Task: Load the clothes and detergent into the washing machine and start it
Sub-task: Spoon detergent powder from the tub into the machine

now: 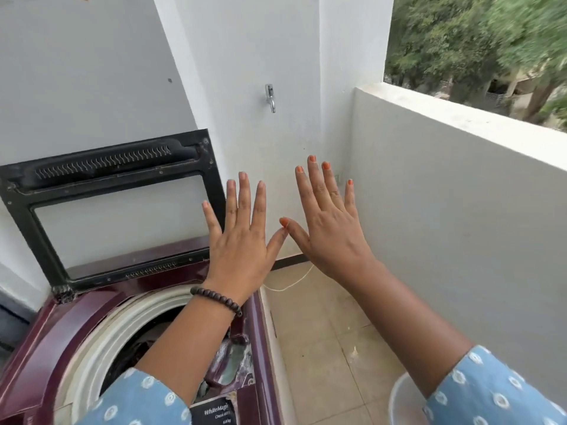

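White plastered walls fill upper left and centre of frame; grey balcony parapet runs down the right, green trees beyond it at upper right. Beige tiled floor lower centre.

One maroon top-loading washing machine, lower left. Its black-framed lid with a clear window stands raised, leaning back against the wall. One round drum opening with a white rim; interior dark, something dark inside near the rim, cannot tell if it is clothing. One small recessed tray at the machine's right edge, worn and stained; contents cannot be made out. Black label reading "WhiteMagic" at bottom edge.

Two forearms in blue patterned sleeves, raised mid-frame, backs of hands to camera. Left hand: fingers straight and spread, holding nothing, over the machine's back right corner. One dark beaded bracelet on that wrist. Right hand: fingers straight and spread, orange nails, holding nothing, above the floor. Thumb tips meet or overlap at centre; cannot tell which.

One pale round translucent container rim, bottom right, mostly hidden by the sleeve.

One chrome tap on the wall, upper centre. One thin white cord on the floor by the wall's dark skirting.
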The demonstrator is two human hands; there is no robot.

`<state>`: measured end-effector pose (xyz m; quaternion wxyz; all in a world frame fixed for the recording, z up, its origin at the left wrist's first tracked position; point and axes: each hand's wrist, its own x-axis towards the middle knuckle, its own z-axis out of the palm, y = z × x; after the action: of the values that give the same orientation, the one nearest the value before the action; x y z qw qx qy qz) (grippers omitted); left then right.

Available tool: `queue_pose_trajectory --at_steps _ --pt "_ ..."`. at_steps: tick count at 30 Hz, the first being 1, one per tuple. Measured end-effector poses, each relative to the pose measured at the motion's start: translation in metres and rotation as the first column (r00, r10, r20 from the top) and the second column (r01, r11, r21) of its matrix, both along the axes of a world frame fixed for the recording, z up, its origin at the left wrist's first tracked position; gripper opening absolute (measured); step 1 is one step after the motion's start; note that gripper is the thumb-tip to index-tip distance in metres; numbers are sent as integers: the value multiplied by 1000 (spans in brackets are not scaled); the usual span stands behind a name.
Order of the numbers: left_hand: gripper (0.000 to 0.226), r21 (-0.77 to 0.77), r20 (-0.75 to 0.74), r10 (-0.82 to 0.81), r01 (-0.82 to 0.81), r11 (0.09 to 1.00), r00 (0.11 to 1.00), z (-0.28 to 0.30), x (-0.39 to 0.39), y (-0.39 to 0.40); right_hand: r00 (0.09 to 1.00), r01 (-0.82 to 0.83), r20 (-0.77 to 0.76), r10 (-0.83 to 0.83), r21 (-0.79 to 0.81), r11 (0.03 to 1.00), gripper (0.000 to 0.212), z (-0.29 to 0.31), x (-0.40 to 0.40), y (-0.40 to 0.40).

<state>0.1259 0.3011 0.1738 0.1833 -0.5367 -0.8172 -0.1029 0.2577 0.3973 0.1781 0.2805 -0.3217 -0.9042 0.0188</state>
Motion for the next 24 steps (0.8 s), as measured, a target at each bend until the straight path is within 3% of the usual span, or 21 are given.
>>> queue_pose_trajectory --at_steps 24 --pt "78 -24 -36 -399 398 917 916 7 184 138 928 373 -23 -373 14 928 76 7 210 76"
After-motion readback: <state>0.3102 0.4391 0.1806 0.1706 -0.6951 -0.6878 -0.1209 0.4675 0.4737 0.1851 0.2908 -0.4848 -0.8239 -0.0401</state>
